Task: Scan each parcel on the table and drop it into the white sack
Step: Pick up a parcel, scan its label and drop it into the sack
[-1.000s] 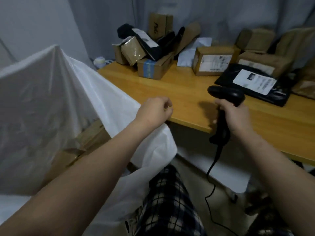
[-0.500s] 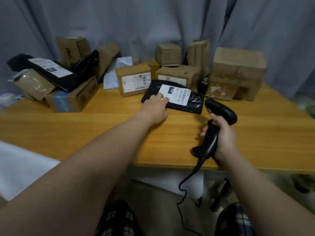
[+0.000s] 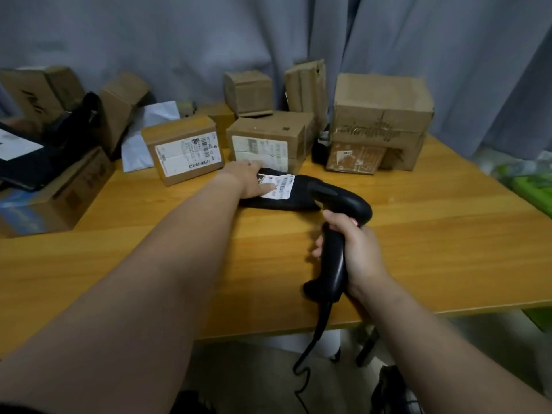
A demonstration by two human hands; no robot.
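While the black handheld scanner (image 3: 339, 201) is being clamped in the right hand (image 3: 357, 252), the flat black plastic parcel (image 3: 294, 201) is being pressed beneath straight fingers (image 3: 253, 167) of the outstretched left hand (image 3: 252, 182).

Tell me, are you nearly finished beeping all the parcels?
Not nearly. Done: nothing shows as finished, since the white sack is out of view. In hand: the left hand presses on the label of the black parcel while the right hand aims the scanner at it. Left: that parcel plus many cardboard boxes on the table.
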